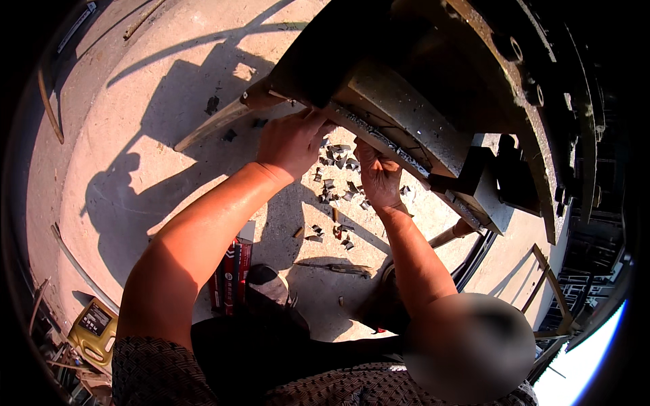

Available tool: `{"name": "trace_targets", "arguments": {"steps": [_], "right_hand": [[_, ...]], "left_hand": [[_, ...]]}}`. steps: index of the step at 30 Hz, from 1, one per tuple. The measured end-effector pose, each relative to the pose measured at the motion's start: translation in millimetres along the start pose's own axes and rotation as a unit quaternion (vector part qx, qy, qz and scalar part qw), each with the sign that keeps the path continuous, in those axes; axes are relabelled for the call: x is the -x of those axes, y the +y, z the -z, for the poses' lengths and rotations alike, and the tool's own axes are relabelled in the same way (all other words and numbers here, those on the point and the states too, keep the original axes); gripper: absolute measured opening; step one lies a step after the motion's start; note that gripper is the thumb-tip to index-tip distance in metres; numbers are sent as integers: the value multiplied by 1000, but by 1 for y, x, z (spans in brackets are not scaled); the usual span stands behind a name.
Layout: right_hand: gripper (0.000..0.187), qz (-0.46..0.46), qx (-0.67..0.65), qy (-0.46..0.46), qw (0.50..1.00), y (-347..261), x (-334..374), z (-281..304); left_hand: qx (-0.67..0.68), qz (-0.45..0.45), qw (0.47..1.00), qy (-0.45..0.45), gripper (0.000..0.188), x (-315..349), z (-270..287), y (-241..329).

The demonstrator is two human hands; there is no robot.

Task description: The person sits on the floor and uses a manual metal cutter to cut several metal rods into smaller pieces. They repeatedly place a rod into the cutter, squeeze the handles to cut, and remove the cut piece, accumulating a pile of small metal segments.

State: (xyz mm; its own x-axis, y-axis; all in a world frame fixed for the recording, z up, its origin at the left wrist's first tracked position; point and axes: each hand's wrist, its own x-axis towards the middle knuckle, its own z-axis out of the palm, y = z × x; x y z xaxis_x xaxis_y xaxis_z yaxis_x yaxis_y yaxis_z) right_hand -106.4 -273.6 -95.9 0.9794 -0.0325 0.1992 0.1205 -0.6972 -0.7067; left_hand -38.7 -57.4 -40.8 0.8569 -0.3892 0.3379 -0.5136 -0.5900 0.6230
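Note:
A heavy dark metal machine (413, 125) stands in front of me, its near plate edge flecked with metal bits. My left hand (291, 143) is at the left end of that edge, fingers bent and pressed together, tips partly hidden against the metal. Below the same edge, my right hand (380, 174) reaches up with curled fingers close to the plate. Whatever either hand may be pinching is too small or too shaded to make out. Small dark curved metal scraps (329, 184) lie scattered on the concrete beneath the hands.
Slanting machine legs stand at the left (211, 126) and right (452, 233). A red box (233, 274) lies beside my shoe (267, 283). At lower left sits a yellow canister (95, 333). An angled metal frame (545, 291) and dark racks are at right.

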Motion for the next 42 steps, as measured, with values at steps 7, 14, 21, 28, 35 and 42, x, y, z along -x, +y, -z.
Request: {"name": "trace_targets", "arguments": {"steps": [7, 14, 21, 28, 35, 42], "right_hand": [[21, -58, -235, 40, 970, -64, -7, 14], [31, -41, -251, 20, 967, -67, -7, 18], [29, -66, -270, 1, 961, -69, -9, 19], [27, -79, -175, -19, 981, -71, -14, 23], [13, -124, -136, -50, 982, -78, -5, 32], [18, -30, -29, 15, 999, -60, -5, 36]], "left_hand": [[13, 12, 999, -37, 23, 6, -2, -4], [-8, 34, 999, -25, 20, 9, -4, 0], [8, 27, 999, -36, 21, 7, 1, -3], [-6, 17, 999, -35, 21, 6, 1, -10], [8, 1, 1000, -5, 20, -4, 1, -15], [-3, -8, 1000, 13, 18, -11, 6, -4]]}}
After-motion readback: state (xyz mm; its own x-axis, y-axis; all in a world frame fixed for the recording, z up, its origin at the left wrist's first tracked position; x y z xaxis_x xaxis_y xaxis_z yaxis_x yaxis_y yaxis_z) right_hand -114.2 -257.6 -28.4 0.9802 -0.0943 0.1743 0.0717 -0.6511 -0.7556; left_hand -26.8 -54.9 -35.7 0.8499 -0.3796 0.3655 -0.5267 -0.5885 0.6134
